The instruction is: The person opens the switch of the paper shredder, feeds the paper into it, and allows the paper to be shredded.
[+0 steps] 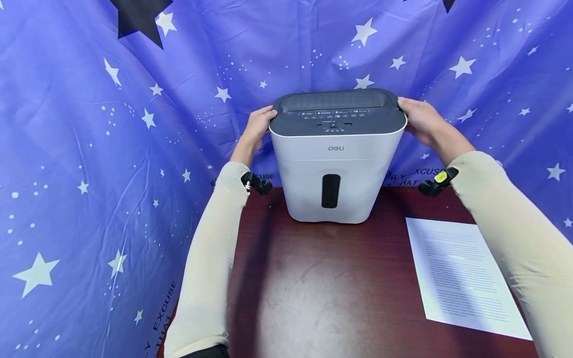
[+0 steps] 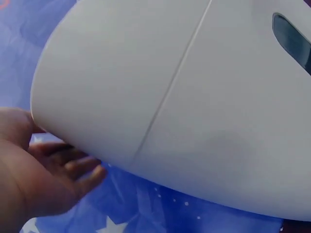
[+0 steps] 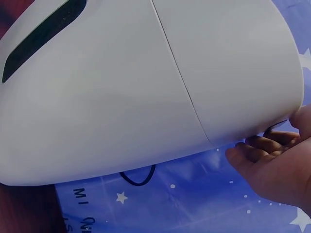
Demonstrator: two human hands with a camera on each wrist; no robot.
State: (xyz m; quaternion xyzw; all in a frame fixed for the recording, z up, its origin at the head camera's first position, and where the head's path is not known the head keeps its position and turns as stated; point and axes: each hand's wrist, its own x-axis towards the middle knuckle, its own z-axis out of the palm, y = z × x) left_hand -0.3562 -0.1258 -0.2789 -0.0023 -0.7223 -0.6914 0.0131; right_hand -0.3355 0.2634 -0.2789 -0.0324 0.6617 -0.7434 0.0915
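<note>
A white paper shredder (image 1: 333,174) with a dark grey top stands upright at the back of the table, its "deli" front facing me. My left hand (image 1: 259,124) grips the upper left side, thumb at the top rim. In the left wrist view the fingers of that hand (image 2: 53,170) curl in against the side wall. At the opposite upper side, my right hand (image 1: 418,119) holds the shredder with its thumb on the rim's corner. Its curled fingers (image 3: 265,148) show against the side in the right wrist view. A dark window (image 1: 331,191) is set in the front.
A printed sheet of paper (image 1: 465,273) lies on the dark red table (image 1: 313,298), partly under my right forearm in the head view. Blue star-patterned cloth (image 1: 112,174) hangs behind and to the left. A black cord loop (image 3: 138,179) shows behind the shredder.
</note>
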